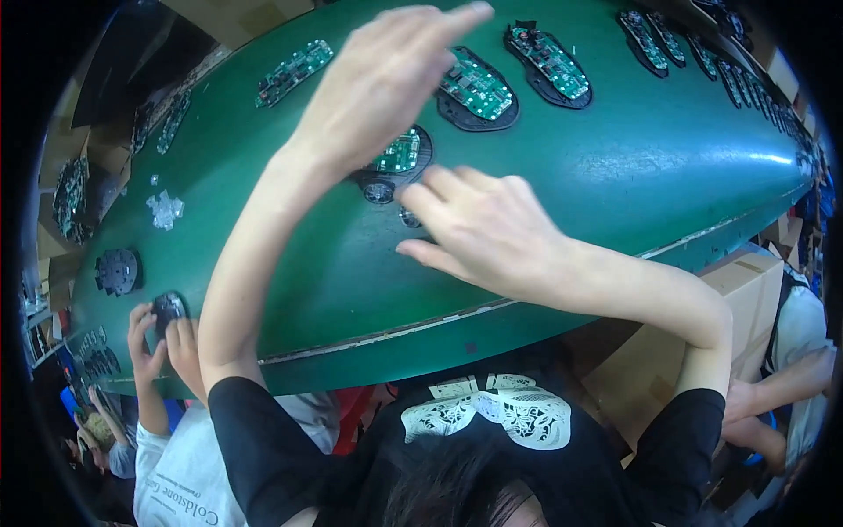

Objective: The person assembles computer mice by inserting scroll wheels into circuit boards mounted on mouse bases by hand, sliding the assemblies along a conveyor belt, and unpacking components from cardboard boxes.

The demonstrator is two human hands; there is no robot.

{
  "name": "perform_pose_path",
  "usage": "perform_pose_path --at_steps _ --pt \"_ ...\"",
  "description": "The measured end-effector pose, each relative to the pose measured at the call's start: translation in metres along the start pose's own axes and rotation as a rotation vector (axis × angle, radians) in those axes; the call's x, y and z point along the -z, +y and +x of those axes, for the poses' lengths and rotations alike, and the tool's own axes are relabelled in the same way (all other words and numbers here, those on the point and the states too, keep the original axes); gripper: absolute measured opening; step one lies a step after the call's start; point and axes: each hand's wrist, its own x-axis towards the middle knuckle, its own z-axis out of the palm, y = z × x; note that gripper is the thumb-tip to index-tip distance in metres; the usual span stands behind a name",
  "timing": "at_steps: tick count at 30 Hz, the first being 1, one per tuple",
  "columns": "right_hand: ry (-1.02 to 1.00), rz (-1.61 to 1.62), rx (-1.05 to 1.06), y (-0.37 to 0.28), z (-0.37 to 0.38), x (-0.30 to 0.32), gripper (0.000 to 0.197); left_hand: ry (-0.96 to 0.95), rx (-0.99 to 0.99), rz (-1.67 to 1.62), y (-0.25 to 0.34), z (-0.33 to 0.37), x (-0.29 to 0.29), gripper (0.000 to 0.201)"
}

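Note:
My left hand (373,88) is raised over the green table, one finger stretched out to the upper right and the others partly bent and hidden. Beneath its wrist lies a black casing with a green circuit board (399,154), half covered. Two small dark round parts are at its near end: a wheel (378,192) and another round piece (409,216). My right hand (496,224) hovers beside them, slightly blurred, thumb apart from the fingers and nothing visible in it. Just past my left fingers sits a second casing with a board (479,88).
More boards in black casings (553,66) line the far side, trailing off right. A bare board (294,75) and clear plastic bits (164,209) lie left. A co-worker's hands (167,342) hold a dark part (169,312). A cardboard box (746,290) stands at right.

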Motion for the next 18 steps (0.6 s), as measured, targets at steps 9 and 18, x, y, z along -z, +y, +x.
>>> perform_pose_path --at_steps 9,18 --pt "0.166 0.169 0.063 0.031 -0.026 0.032 0.020 -0.190 0.083 0.038 0.019 0.035 -0.072 0.052" --pt "0.081 0.939 -0.681 0.058 -0.086 0.105 0.048 -0.305 -0.070 -0.047 0.052 0.027 -0.081 0.060"
